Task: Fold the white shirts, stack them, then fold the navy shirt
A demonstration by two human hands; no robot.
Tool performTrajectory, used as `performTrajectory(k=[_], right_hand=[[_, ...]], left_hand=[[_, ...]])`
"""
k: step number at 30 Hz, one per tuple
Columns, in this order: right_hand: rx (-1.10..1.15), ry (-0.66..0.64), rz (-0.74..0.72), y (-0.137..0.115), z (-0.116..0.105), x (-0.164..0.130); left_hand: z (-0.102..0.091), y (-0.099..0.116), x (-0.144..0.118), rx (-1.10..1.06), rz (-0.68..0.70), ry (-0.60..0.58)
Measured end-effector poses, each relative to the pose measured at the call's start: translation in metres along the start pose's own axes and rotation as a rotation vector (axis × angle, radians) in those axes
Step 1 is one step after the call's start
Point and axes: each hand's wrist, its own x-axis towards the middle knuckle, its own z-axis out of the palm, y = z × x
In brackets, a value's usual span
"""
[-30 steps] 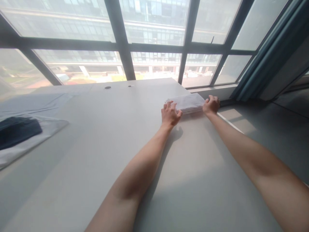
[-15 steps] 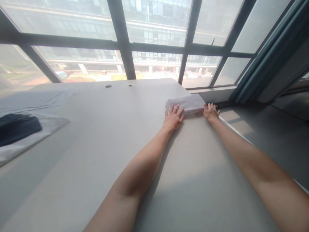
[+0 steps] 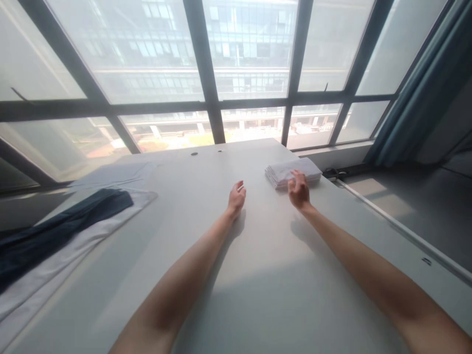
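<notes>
Head view: both hands empty with loosely curled fingers, right hand (image 3: 298, 191) beside the folded white cloth stack (image 3: 293, 172) near the pale table's (image 3: 258, 275) far right corner, left hand (image 3: 236, 196) apart; a careless brush could topple it.

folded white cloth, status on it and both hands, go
Left hand open, holding nothing. Right hand empty, just in front of folded white cloth. Cloth flat near table far corner. Nothing between.
</notes>
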Motion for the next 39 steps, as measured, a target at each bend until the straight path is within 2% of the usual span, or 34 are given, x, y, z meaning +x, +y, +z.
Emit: performTrajectory(k=[3, 7, 11, 14, 19, 22, 24, 39], right_hand=[[0.104, -0.138, 0.007, -0.049, 0.022, -0.031], [0.183, -0.325, 0.050, -0.104, 0.045, -0.071], [0.198, -0.412, 0.016, -0.148, 0.053, -0.103], [0.172, -0.436, -0.070, -0.172, 0.054, -0.124], [0.036, -0.581, -0.185, -0.195, 0.053, -0.154], [-0.071, -0.720, -0.256, -0.200, 0.052, -0.163], [-0.118, -0.760, -0.308, -0.201, 0.051, -0.165], [-0.171, -0.736, -0.375, -0.192, 0.053, -0.168]], left_hand=[[-0.057, 0.000, -0.030, 0.051, -0.024, -0.006], [-0.118, 0.000, -0.062, 0.169, -0.010, -0.067], [-0.163, 0.004, -0.097, 0.322, 0.028, -0.095], [-0.184, 0.005, -0.126, 0.438, 0.100, -0.093], [-0.191, -0.004, -0.155, 0.757, 0.354, -0.202], [-0.192, -0.009, -0.155, 0.823, 0.401, -0.227], [-0.194, -0.012, -0.153, 0.832, 0.417, -0.243], [-0.197, -0.007, -0.158, 0.871, 0.435, -0.271]])
